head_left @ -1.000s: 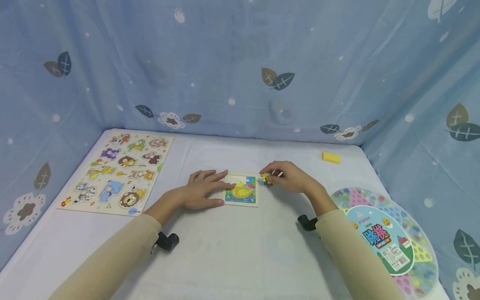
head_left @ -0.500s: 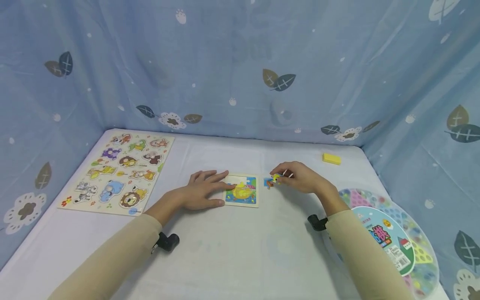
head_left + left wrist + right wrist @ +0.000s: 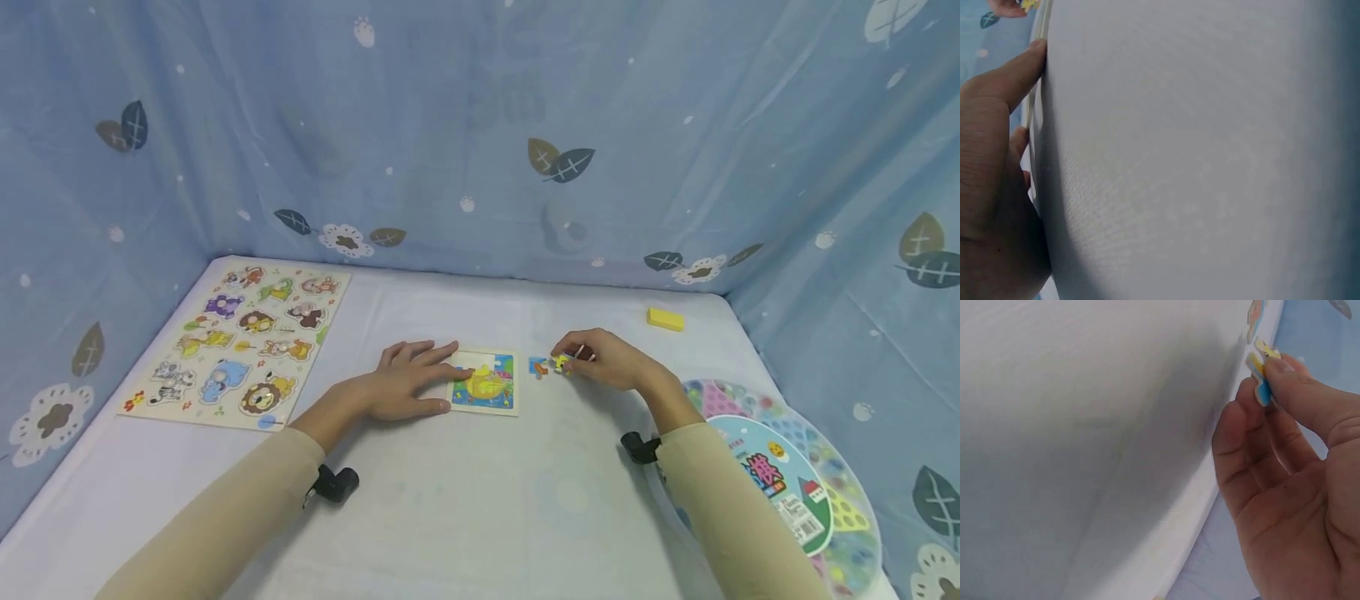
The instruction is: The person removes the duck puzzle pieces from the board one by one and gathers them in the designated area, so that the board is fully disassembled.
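Note:
My left hand (image 3: 408,379) lies with its fingers spread over the left side of a small jigsaw puzzle board (image 3: 516,383) with a yellow duck picture. In the left wrist view its thumb (image 3: 1025,72) reaches to the board's edge. Right of the board, my right hand (image 3: 603,360) pinches a small yellow and blue puzzle piece (image 3: 1262,389) between thumb and fingers. A second yellow bit (image 3: 1265,347) shows just beyond the thumb tip. Between board and right hand, a blue and orange puzzle piece (image 3: 537,367) lies on the white cloth.
A large animal peg puzzle (image 3: 255,350) lies at the left. At the right, a round Chinese checkers set (image 3: 847,500) sits partly under the right forearm. A yellow block (image 3: 665,319) stands at the back right. Blue patterned curtain (image 3: 465,125) surrounds the table.
My right hand has moved right, away from the board, with a puzzle piece in its fingers. The blue and orange piece now lies uncovered on the cloth. The left hand stays in place.

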Available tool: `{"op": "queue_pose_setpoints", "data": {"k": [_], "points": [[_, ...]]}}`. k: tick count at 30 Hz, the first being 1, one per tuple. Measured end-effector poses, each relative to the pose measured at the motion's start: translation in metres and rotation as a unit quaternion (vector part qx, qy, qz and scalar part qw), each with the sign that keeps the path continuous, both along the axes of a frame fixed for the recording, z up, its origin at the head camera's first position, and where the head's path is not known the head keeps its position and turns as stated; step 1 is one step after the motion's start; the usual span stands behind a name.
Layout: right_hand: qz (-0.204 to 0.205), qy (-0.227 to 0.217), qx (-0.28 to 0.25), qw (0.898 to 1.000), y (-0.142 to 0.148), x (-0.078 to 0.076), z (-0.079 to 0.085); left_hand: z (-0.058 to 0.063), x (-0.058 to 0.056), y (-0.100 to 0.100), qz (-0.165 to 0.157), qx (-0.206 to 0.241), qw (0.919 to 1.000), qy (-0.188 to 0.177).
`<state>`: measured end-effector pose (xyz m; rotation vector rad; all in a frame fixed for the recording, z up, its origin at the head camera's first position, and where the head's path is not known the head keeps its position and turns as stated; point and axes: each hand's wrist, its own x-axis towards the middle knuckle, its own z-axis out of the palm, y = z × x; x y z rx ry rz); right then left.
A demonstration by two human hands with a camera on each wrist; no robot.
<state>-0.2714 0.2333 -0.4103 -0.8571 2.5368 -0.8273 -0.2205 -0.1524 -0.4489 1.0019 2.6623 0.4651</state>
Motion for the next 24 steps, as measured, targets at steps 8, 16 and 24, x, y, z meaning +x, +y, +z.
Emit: {"op": "queue_pose_setpoints", "data": {"k": [8,16,24], "points": [[-0.012,-0.022,0.019,1.0,0.002,-0.001,0.0,0.001,-0.001,0.001,0.002,0.007,1.0,-0.005],[-0.02,-0.008,0.022,1.0,0.004,-0.001,-0.004,0.0,0.0,0.008,0.018,0.016,0.9997,-0.004],[-0.011,0.017,0.016,1.0,0.002,-0.001,-0.006,0.007,0.001,0.016,0.002,-0.006,0.9993,0.037]]}}
